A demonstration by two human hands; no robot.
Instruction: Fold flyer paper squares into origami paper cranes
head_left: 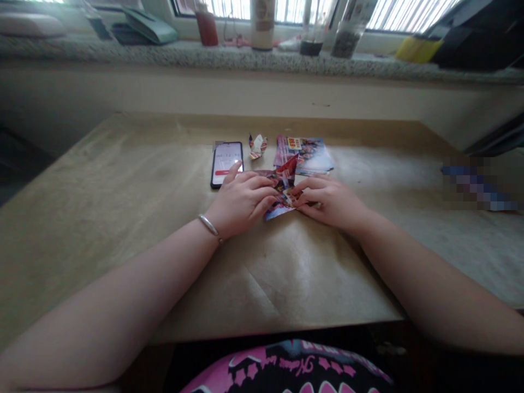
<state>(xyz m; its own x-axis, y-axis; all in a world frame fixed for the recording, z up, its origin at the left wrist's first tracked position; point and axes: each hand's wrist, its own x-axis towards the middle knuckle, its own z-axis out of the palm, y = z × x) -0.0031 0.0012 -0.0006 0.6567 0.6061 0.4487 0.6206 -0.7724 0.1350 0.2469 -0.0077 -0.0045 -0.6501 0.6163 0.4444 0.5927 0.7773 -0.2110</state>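
A colourful printed sheet of paper (287, 172), partly folded with a flap standing up, lies between my two hands on the table. My left hand (245, 203) has its fingers closed on the left part of the paper, pressing it down; a silver bangle circles that wrist. From the other side, my right hand (329, 199) pinches the paper's right edge between thumb and fingers. The fingertips hide some of the folds. Just beyond my left hand is a phone (227, 158) with a lit screen. A small folded paper piece (257, 146) stands to the phone's right.
Behind my right hand lies a stack of printed leaflets (313, 155). The table (184, 295) has a tan cover. At the far right is a blurred bluish item (470, 183). Bottles, including a red one (207, 27), and other items line the granite windowsill (229, 57).
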